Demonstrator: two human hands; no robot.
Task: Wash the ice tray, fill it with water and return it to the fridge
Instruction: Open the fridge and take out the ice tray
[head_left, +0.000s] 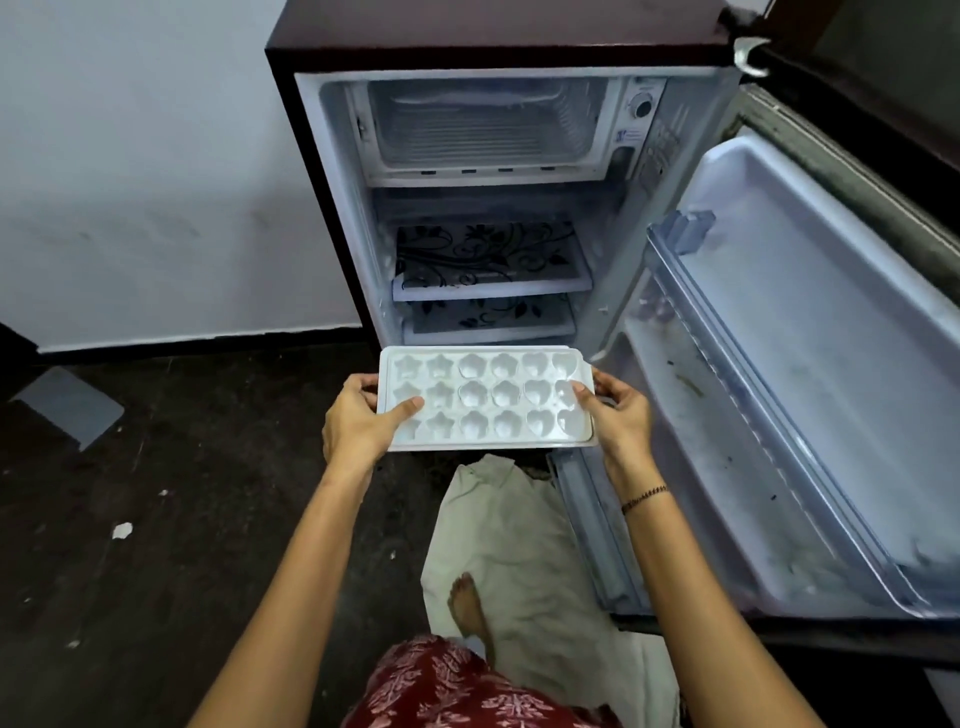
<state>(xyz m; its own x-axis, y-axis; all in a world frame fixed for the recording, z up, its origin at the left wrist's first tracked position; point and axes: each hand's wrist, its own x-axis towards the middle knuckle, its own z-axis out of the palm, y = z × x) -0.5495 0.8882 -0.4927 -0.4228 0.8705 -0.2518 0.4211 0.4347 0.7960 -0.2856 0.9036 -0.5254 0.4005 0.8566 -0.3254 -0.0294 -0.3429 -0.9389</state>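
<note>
A single wide-angle view is taken from the head, aimed forward and steeply down, with the open fridge (498, 208) seen close ahead, the floor (182, 467) spread below, and both arms seen reaching out from the bottom edge.

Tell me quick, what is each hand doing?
Left hand: closed on the ice tray's left end.
Right hand: closed on its right end.

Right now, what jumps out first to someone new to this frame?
The white ice tray, held level at centre by the left hand and right hand gripping its short ends. Behind it stands the open fridge, shelves bare, with its door swung right.
</note>
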